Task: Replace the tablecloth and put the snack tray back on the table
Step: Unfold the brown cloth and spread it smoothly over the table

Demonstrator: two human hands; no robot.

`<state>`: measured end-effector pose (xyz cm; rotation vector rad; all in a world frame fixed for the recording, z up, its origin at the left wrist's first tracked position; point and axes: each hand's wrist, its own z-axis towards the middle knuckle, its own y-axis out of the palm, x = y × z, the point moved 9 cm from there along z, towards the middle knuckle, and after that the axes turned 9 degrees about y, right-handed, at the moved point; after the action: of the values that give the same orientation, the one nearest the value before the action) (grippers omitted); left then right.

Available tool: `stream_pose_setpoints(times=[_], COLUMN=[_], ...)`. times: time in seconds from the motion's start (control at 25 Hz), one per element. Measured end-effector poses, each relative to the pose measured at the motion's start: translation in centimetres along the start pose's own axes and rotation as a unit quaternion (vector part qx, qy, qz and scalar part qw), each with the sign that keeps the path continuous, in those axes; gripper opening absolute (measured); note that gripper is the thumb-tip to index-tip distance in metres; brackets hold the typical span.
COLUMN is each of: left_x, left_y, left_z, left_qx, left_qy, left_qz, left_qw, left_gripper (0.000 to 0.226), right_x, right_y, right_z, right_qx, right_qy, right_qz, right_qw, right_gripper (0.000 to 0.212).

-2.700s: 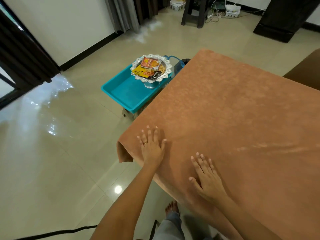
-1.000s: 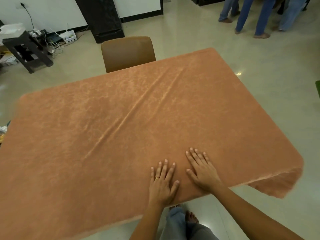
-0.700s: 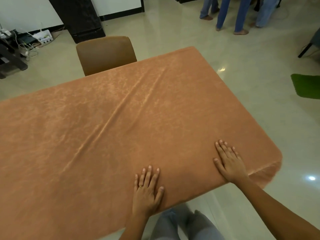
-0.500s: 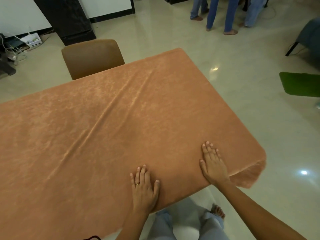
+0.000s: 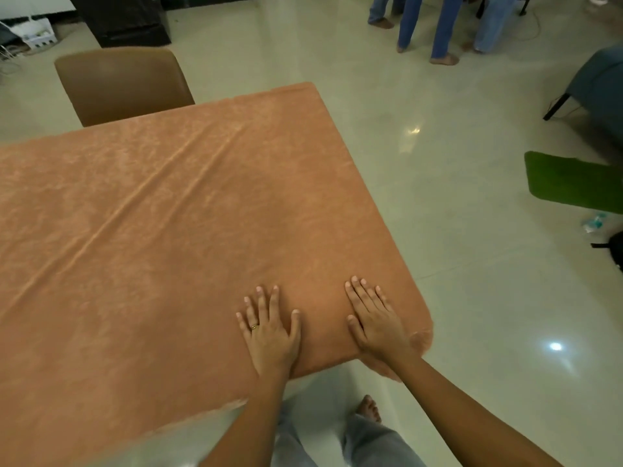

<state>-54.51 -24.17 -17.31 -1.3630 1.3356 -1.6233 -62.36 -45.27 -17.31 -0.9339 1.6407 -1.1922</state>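
Right at the bottom the person's own legs in light grey trousers are showing, with a bare foot (image 5: 369, 407) poking out on the glossy floor (image 5: 472, 298). Both arms are reaching forward over the near edge.

The left hand (image 5: 269, 332) is lying flat on the tablecloth (image 5: 168, 230), palm down, fingers straight and a bit spread, gripping nothing. There's a gold ring (image 5: 254, 326) on one finger. The right hand (image 5: 377, 325) is doing the same just beside it, flat and open with the fingers closer together. It's sitting by the near right corner, where the fabric is drooping over the edge in a rounded fold. The two hands are near each other but not touching.

The tablecloth, orange-brown, is lying spread over the whole table, so the top itself is hiding underneath. A long crease is running diagonally across it, from the left side up toward the far right corner.

Past the far edge a brown chair (image 5: 121, 85) is standing right up against the table, and a black cabinet (image 5: 124, 18) is sitting behind that. Off to the right a green mat (image 5: 573, 180) is lying on the floor, with a small blurry thing next to it, maybe a bottle (image 5: 595, 224). Way at the back, a few people's legs (image 5: 438, 25) in blue jeans are standing around barefoot.
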Motion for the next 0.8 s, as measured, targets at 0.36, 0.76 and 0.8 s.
stream_pose_setpoints(times=[0.36, 0.76, 0.8], left_x=[0.6, 0.7, 0.5], left_y=[0.0, -0.3, -0.2], left_z=[0.1, 0.1, -0.1], left_qx=[0.017, -0.008, -0.008], left_qy=[-0.014, -0.037, -0.040], left_qz=[0.011, 0.030, 0.035], left_qw=[1.000, 0.999, 0.999], left_gripper=[0.073, 0.071, 0.071], right_x=[7.5, 0.0, 0.9], right_y=[-1.6, 0.6, 0.7], right_z=[1.6, 0.8, 0.9], right_qx=[-0.050, -0.098, -0.109], right_qy=[-0.034, -0.312, -0.306], right_qz=[0.000, -0.055, -0.053], right_qw=[0.998, 0.944, 0.944], right_gripper=[0.070, 0.078, 0.082])
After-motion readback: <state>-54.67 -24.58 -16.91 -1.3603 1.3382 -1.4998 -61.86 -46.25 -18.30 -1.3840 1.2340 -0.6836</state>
